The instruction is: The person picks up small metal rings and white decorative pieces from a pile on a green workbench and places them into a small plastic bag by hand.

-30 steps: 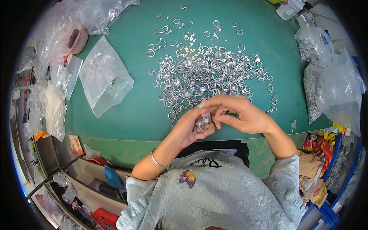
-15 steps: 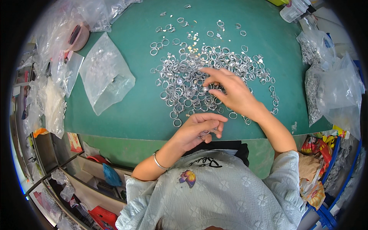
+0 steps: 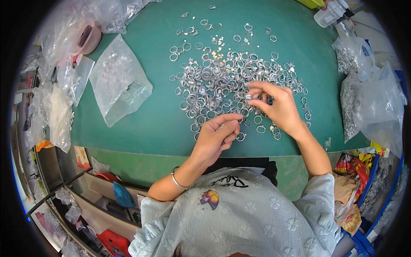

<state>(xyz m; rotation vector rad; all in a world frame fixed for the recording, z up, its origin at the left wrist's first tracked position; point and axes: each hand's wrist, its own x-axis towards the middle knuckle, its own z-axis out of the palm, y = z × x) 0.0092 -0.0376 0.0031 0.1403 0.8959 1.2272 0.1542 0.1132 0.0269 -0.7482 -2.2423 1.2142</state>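
Observation:
A broad pile of silver-coloured rings (image 3: 209, 79) lies spread over the green tabletop. My right hand (image 3: 276, 105) is over the right part of the pile, thumb and fingers closed on a ring (image 3: 248, 97) with a pale face. At the pile's near edge, my left hand (image 3: 216, 137) is closed, its thumb pressed towards the index finger. Metal rings (image 3: 220, 127) show between its curled fingers, and something small and dark sits at its fingertips. Just beside those fingertips, a single ring (image 3: 240, 136) lies on the table.
Small gold and pale flakes (image 3: 219, 43) lie at the pile's far side. A clear plastic bag (image 3: 120, 81) rests left of it, with a pink basket (image 3: 90, 39) behind. Bags filled with metal pieces (image 3: 351, 100) stand along the right edge. Drawers and shelves (image 3: 102, 195) are below left.
My right hand has moved right and drawn its fingers together on a ring. My left hand has risen slightly towards the pile, its thumb and index finger closing together.

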